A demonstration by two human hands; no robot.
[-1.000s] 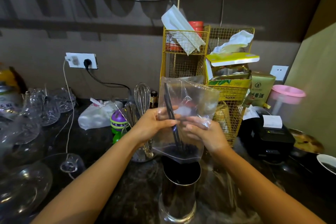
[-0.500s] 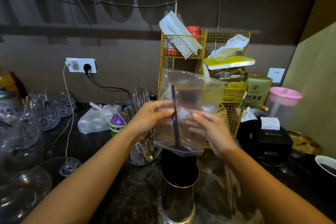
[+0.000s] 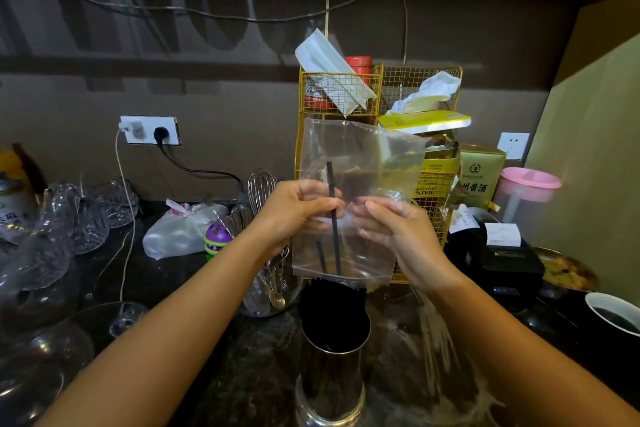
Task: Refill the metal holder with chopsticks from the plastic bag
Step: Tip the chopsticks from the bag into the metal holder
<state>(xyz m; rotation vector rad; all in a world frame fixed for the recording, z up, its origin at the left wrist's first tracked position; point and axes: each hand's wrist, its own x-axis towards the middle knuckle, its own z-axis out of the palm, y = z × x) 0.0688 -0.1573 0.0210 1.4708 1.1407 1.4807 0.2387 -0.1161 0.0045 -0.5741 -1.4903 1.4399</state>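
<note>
A clear plastic bag (image 3: 360, 156) hangs upside down above the metal holder (image 3: 332, 378), its open mouth at the holder's rim. My left hand (image 3: 294, 211) pinches the bag's left side and my right hand (image 3: 398, 232) grips its right side. One black chopstick (image 3: 333, 215) stands nearly upright inside the bag, its lower end pointing into the holder; a second dark stick shows low in the bag beside it. The holder is a shiny steel cylinder on the dark counter, with dark chopstick ends inside it.
A yellow wire rack (image 3: 377, 135) with boxes and tissues stands behind the bag. A glass jar with a whisk and spoons (image 3: 266, 253) sits left of the holder. Glassware (image 3: 65, 218) crowds the left counter. A black printer (image 3: 502, 253), pink-lidded jug (image 3: 526, 191) and white cup (image 3: 613, 315) stand right.
Both hands have lifted the bag higher. The clump of chopsticks at the bag's bottom has slid out into the holder, leaving one or two sticks still in the bag.
</note>
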